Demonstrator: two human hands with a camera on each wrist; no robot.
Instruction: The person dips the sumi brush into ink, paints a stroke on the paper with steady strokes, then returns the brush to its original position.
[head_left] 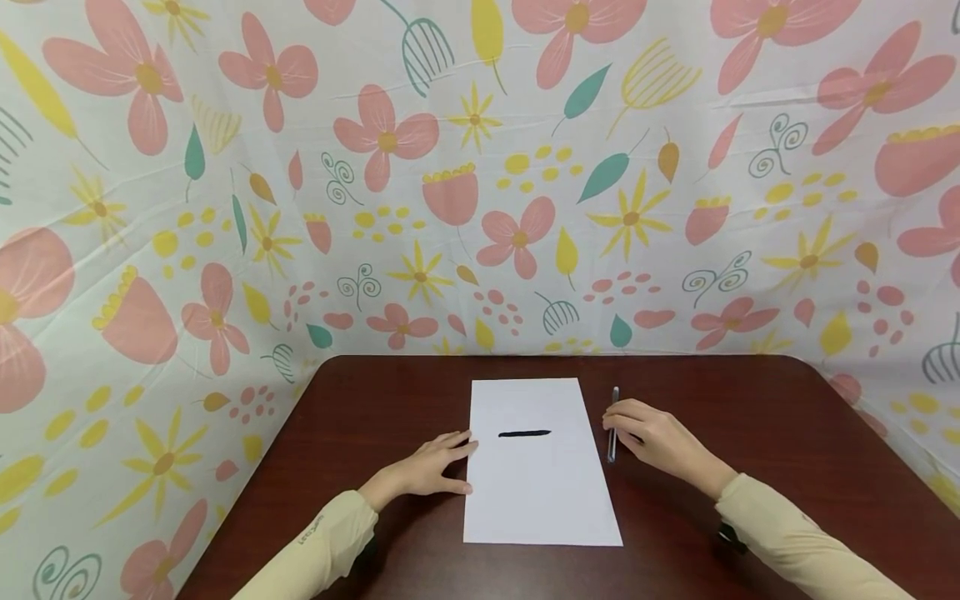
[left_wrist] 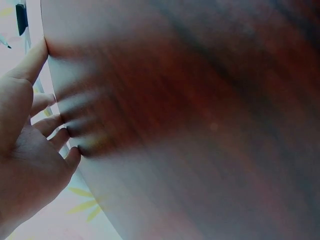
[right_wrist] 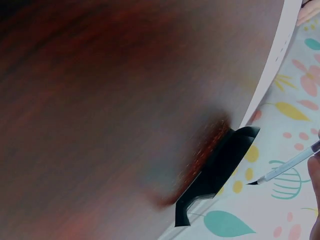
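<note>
A white sheet of paper (head_left: 536, 492) lies lengthwise on the dark table, with one short thick black stroke (head_left: 525, 433) across its upper part. My left hand (head_left: 427, 467) is spread at the sheet's left edge, fingertips and thumb resting there. In the left wrist view, that hand (left_wrist: 30, 135) has its fingers apart and holds nothing. Just right of the sheet, my right hand (head_left: 660, 437) pinches a slim grey brush pen (head_left: 612, 450) near its middle. The right wrist view shows the brush pen (right_wrist: 292, 162) with a pointed black tip, angled downward toward the table.
The reddish-brown table (head_left: 382, 400) reaches a floral cloth (head_left: 517, 192) hung behind it and at both sides. A black object (right_wrist: 217, 167) with a hooked end stands out large in the right wrist view, near the brush pen's tip.
</note>
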